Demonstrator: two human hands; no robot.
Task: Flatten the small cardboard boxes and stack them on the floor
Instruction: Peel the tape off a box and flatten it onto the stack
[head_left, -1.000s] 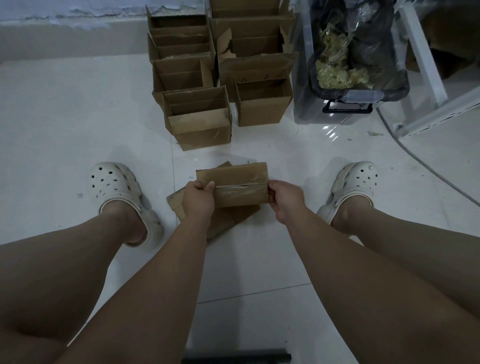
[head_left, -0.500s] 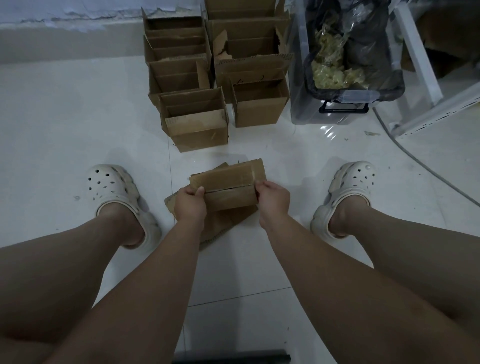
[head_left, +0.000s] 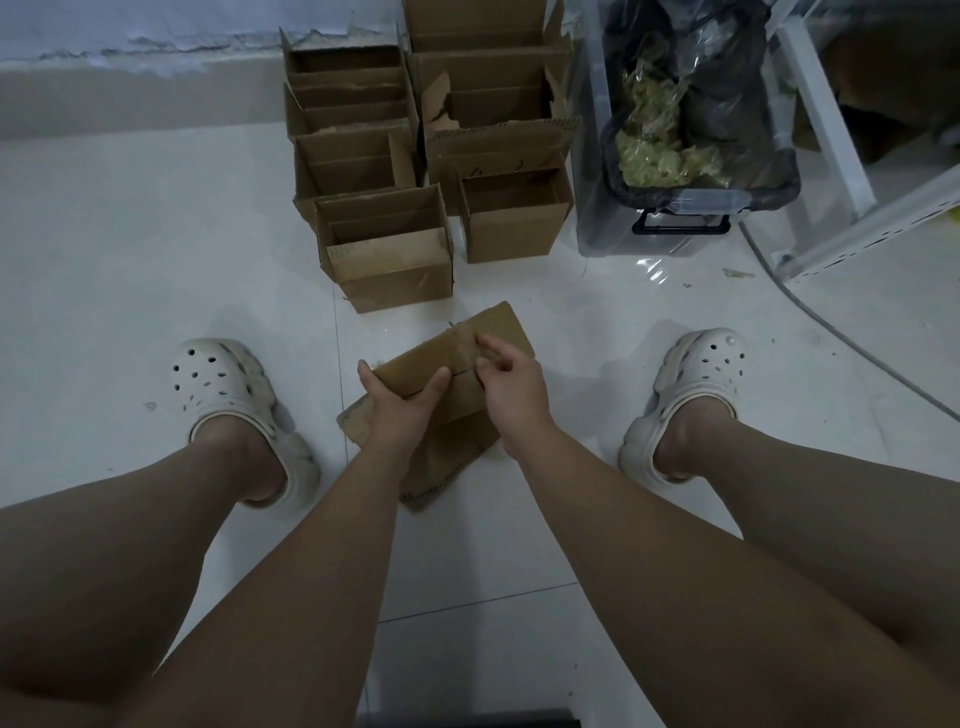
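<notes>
A small brown cardboard box (head_left: 498, 332) with a taped seam is held low between my feet. My left hand (head_left: 400, 405) grips its left end, thumb on top. On the seam near the middle, my right hand (head_left: 511, 382) has its fingers curled and appears to pinch the tape. Under the box, flattened cardboard (head_left: 441, 457) lies on the white floor. Several open small boxes (head_left: 389, 249) stand in two rows further ahead.
A clear plastic bin (head_left: 675, 228) with dark bags stands right of the boxes. A white metal frame (head_left: 831, 130) and a grey cable (head_left: 831, 332) are at the far right. My shoes (head_left: 223, 384) flank the pile. A wall runs behind the boxes.
The box has turned so its right end points away from me. My right hand left the box's right end and came onto the taped seam. My left hand kept its grip.
</notes>
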